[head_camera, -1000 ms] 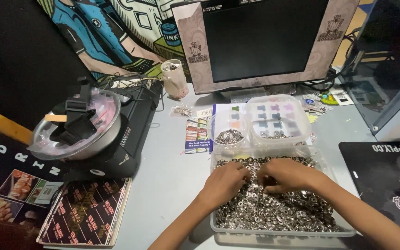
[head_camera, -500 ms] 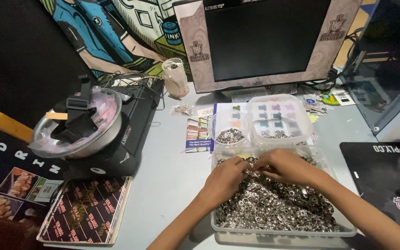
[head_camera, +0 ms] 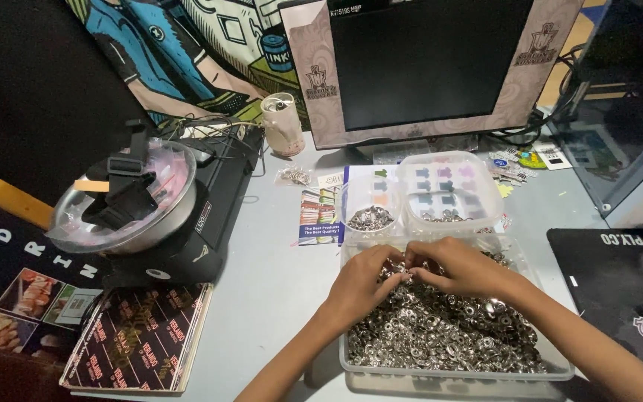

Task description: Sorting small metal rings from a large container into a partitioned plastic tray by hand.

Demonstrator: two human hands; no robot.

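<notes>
Both over far end of clear tray (head_camera: 351,365) of metal snap rings (head_camera: 440,335): left hand (head_camera: 362,279) and right hand (head_camera: 459,268) fingertips meeting, pinching small rings between them; pile directly below.

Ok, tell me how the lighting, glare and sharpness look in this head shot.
Head view: even indoor light, mostly sharp. The metal rings in the clear tray throw many small glints; the dark monitor screen shows no strong glare. The left hand and right hand are slightly soft at the fingers. The left background is very dark.
</notes>
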